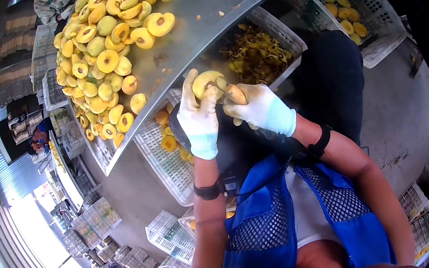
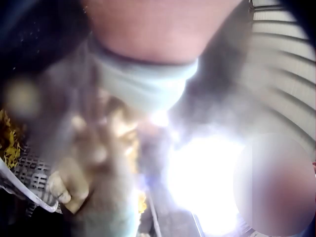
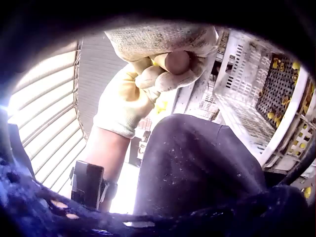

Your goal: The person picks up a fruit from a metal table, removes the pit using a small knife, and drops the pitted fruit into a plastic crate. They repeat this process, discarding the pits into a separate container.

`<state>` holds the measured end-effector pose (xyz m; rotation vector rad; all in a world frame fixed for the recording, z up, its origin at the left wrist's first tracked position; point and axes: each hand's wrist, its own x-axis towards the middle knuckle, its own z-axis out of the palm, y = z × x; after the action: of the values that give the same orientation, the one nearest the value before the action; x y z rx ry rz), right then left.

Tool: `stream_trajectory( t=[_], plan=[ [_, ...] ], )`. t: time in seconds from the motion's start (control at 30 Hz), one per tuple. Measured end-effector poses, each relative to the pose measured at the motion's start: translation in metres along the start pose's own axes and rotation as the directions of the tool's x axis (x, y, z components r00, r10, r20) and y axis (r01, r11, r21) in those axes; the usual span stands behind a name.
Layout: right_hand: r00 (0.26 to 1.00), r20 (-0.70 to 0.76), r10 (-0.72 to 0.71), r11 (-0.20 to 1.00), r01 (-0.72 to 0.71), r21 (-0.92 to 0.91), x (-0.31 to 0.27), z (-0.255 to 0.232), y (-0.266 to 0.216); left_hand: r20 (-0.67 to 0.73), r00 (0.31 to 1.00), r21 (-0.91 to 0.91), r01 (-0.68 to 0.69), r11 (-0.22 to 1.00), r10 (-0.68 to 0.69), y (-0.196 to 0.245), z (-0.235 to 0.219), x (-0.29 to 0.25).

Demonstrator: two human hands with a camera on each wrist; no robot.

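Note:
In the head view my gloved left hand [image 1: 199, 117] holds a halved yellow fruit [image 1: 205, 82], likely a peach, between thumb and fingers. My gloved right hand [image 1: 264, 108] grips a small tool by its wooden handle [image 1: 236, 95], whose thin curved metal end meets the fruit's right side. From the right wrist, the round butt of the wooden handle [image 3: 177, 62] pokes out of the right hand's curled fingers, with the left hand [image 3: 126, 101] right behind. Glare and blur wash out much of the left wrist view.
A heap of halved fruit [image 1: 106, 61] covers the left of the metal table [image 1: 187, 36], whose raised rim runs just beyond my hands. Below stand a crate of peelings [image 1: 258, 55], a white crate with fruit halves [image 1: 162, 161] and another crate [image 1: 370, 10] at right.

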<state>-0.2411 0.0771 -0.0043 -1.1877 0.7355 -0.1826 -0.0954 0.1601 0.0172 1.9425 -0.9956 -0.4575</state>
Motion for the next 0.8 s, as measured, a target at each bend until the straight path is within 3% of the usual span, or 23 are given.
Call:
stream_trajectory(
  t=[0.17,0.3,0.4,0.5,0.6,0.7,0.73,0.8],
  plan=[
    [0.999,0.031,0.037,0.999,-0.037,0.012,0.001,-0.001,0.006,-0.042,0.999,0.068,-0.007,0.998,0.01,0.003,0.015,-0.006],
    [0.98,0.171,0.103,0.99,-0.118,0.077,-0.002,-0.007,0.002,-0.048,0.998,-0.085,0.038,0.996,-0.042,0.002,0.021,-0.012],
    [0.948,0.286,0.137,0.96,-0.199,0.198,-0.002,-0.013,0.009,-0.051,0.994,0.199,-0.088,0.976,0.1,0.011,0.02,-0.014],
    [0.917,0.391,0.087,0.869,-0.261,0.421,-0.001,-0.014,0.021,0.051,0.987,0.072,-0.156,0.985,0.153,0.001,0.016,-0.01],
    [0.914,0.385,0.128,0.856,-0.298,0.423,-0.001,-0.015,0.018,0.119,0.979,-0.125,-0.148,0.981,0.163,0.005,0.011,-0.007],
    [0.899,0.427,0.094,0.839,-0.302,0.452,-0.005,-0.017,0.017,0.066,0.994,-0.115,-0.079,0.99,0.087,0.007,0.022,-0.014],
    [0.885,0.456,0.089,0.834,-0.317,0.452,-0.004,-0.018,0.018,0.055,0.97,0.015,-0.236,0.972,0.235,0.003,0.024,-0.013],
    [0.854,0.514,0.084,0.823,-0.35,0.448,-0.003,-0.021,0.02,0.063,0.943,0.084,-0.332,0.94,0.327,-0.007,0.023,-0.015]
  ],
)
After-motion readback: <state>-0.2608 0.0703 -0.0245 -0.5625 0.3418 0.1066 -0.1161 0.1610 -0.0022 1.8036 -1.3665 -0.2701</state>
